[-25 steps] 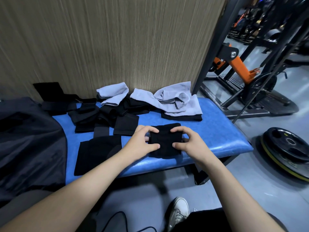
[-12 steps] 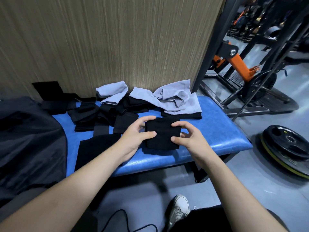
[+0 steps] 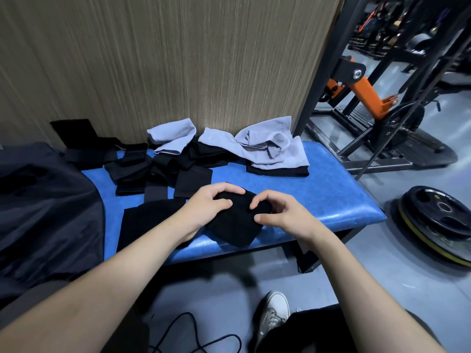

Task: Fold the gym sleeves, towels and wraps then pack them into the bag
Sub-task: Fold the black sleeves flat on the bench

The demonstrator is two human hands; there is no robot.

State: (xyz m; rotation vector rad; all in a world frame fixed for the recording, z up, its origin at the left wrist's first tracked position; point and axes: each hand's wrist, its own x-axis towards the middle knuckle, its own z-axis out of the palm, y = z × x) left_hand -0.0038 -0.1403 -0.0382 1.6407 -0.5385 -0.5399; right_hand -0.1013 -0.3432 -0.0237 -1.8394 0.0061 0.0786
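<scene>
The folded black sleeve [image 3: 235,220] has swung round since half a second ago: it sat square between the hands, now it lies cornerwise, one point toward the bench's near edge. Left hand [image 3: 207,208] grips its upper left edge, fingers curled over the top, thumb underneath. Right hand [image 3: 283,215] pinches the right side, index finger hooked over the cloth. It rests on the blue bench [image 3: 331,194], touching a flat black piece [image 3: 147,220] to its left. Behind lies a heap of black wraps [image 3: 153,171] and two grey towels [image 3: 265,146] against the wall. The dark bag [image 3: 46,205] sits at far left.
</scene>
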